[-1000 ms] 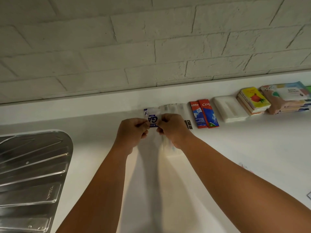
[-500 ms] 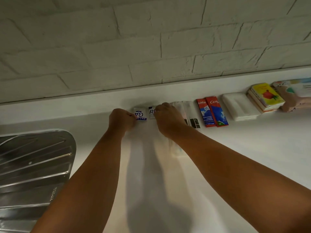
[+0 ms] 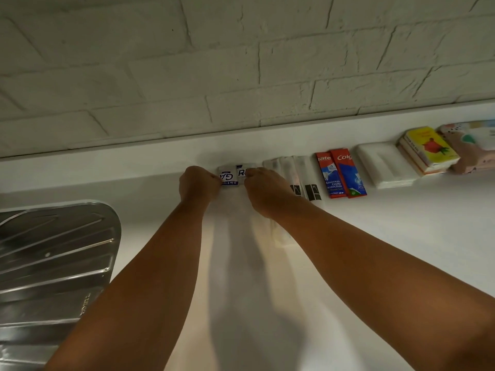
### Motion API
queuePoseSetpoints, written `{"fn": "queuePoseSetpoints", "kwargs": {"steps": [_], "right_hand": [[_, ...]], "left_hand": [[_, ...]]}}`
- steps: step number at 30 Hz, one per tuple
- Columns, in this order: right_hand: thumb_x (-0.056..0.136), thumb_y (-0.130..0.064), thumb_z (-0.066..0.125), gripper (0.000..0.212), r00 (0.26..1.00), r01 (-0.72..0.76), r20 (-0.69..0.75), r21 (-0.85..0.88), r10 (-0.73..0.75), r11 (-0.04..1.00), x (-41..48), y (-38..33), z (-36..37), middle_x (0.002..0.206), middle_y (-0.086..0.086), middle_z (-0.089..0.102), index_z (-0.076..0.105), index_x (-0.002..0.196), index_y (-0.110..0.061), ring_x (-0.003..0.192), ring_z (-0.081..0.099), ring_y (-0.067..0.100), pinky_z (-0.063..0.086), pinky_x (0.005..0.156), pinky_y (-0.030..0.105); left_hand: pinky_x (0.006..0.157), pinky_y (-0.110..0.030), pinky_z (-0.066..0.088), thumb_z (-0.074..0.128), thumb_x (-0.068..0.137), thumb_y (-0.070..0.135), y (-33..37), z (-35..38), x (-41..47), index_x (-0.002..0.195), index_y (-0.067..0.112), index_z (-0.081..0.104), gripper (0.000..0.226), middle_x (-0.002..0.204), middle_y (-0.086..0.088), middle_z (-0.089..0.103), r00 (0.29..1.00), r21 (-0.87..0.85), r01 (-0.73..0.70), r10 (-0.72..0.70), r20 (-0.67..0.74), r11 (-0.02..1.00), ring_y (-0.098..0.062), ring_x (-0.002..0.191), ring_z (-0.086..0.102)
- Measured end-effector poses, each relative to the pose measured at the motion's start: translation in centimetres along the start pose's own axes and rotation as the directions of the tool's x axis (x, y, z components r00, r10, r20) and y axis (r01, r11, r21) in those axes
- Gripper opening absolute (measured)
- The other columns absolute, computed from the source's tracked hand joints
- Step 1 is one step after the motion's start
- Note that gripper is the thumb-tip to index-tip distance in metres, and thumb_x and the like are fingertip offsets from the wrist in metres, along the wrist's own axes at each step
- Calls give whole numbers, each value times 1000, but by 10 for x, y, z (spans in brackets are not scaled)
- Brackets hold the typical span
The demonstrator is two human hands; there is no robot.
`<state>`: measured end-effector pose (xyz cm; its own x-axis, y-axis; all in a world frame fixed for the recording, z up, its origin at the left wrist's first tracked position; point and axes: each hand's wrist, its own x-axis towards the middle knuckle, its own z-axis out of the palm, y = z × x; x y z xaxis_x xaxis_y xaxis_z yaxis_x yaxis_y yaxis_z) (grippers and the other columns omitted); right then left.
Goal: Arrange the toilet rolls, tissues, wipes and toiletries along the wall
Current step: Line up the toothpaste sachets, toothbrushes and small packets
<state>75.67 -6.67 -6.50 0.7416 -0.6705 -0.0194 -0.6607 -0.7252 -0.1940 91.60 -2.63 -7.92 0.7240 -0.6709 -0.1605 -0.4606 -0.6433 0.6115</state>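
Note:
Two small white sachets with dark blue print lie side by side against the low upstand at the back of the white counter. My left hand (image 3: pixel 199 183) pinches the left sachet (image 3: pixel 228 177). My right hand (image 3: pixel 263 187) pinches the right sachet (image 3: pixel 243 171). To their right runs a row along the wall: clear-wrapped toothbrush packets (image 3: pixel 302 175), two red toothpaste sachets (image 3: pixel 340 174), a white tissue pack (image 3: pixel 385 164), a stack of yellow-topped tissue packs (image 3: pixel 428 148) and a patterned wipes pack (image 3: pixel 474 143).
A steel sink drainer (image 3: pixel 53 263) fills the left side of the counter. A white brick wall (image 3: pixel 241 62) rises behind the upstand. Bare white counter (image 3: pixel 401 236) spreads to the right of my forearms.
Both hands carried the sachets away from me to the upstand and set them down next to each other, where they now lie flat. The view shifted slightly left.

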Motion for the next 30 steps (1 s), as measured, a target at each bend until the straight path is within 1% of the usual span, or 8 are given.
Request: {"fn": "queuePoseSetpoints", "kwargs": {"steps": [7,9,13,16,19,23,28,30], "right_hand": [[91,-1,48,42,997,-9,-77,46,13,999,-28,5,-11,144,6,49,58,131,-8,132,43,24,41,108,37],[92,-4,50,40,995,-10,-97,87,19,996,-45,7,-12,144,4,50,59,130,-11,134,42,23,42,108,36],[93,-10,51,27,987,1,-159,188,30,982,-92,18,-22,121,6,62,66,116,-9,115,56,26,49,96,36],[92,-12,52,28,976,-49,-190,282,105,958,-130,32,-32,120,8,63,66,117,-10,110,58,27,52,90,36],[96,-15,50,34,967,-114,-185,303,176,946,-176,55,-42,130,6,60,62,128,-13,118,54,24,44,99,31],[101,-21,47,37,950,-244,-111,310,290,919,-234,90,-53,142,1,53,54,137,-18,130,47,18,34,110,28],[98,-19,52,37,923,-351,-29,343,384,871,-309,142,-60,139,1,56,57,135,-18,125,51,19,37,106,27],[95,-16,53,37,918,-370,-12,333,396,868,-334,160,-60,135,3,58,59,132,-16,122,53,21,39,104,29]], "left_hand": [[65,-26,42,63,88,22,0,-5,-21,90,8,79,21,82,-13,73,998,13,-43,44,-36,999,-30,83,69],[68,-26,41,60,90,22,3,-7,-35,95,9,80,23,88,-12,75,993,17,-100,101,-59,995,-29,86,68],[83,-25,47,62,92,26,25,-7,-86,102,15,78,21,100,-4,76,968,-46,-243,239,-81,969,-23,97,67],[80,-19,47,62,92,25,45,2,-131,96,21,75,15,88,8,70,951,-93,-310,306,-49,946,-12,85,65],[66,1,38,63,91,16,68,18,-182,93,23,72,12,82,12,66,925,-180,-378,379,-31,908,2,68,58],[67,-2,39,65,92,16,91,47,-239,100,21,73,12,88,10,69,887,-225,-441,460,37,869,-1,73,60],[70,-3,39,63,95,18,122,90,-304,106,21,72,15,103,10,65,864,-167,-456,480,153,874,-4,80,60],[76,-9,43,63,95,17,129,107,-326,106,20,72,15,104,9,65,844,-143,-472,493,212,870,-7,84,60]]}}
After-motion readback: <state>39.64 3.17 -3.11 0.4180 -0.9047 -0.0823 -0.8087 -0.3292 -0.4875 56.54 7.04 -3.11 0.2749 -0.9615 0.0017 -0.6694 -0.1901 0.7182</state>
